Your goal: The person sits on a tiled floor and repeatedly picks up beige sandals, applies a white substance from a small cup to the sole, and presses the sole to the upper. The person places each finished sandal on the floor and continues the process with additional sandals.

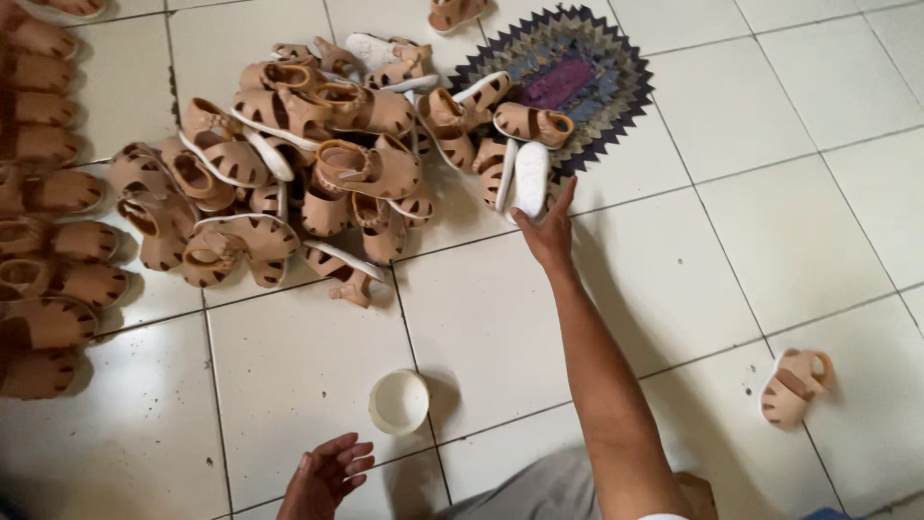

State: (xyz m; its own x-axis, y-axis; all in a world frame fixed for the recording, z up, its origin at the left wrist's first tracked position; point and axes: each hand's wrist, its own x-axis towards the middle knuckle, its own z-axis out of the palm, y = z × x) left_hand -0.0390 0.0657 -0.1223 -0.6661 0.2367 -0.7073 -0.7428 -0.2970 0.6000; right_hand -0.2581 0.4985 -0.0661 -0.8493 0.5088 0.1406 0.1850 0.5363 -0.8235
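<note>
One right hand [547, 234] at sandal pile [318, 173] edge, beside bare tiles [770, 221].

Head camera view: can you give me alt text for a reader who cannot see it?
The right hand reaches toward a white-soled sandal at the edge of a heap of tan sandals on a tiled floor. The left hand rests open near a small white cup.

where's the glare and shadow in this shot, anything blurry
Head view: soft glare on the tiled floor at lower left; the right hand and its arm cast a faint shadow to their right; the sandal pile and left hand look slightly soft.
</note>
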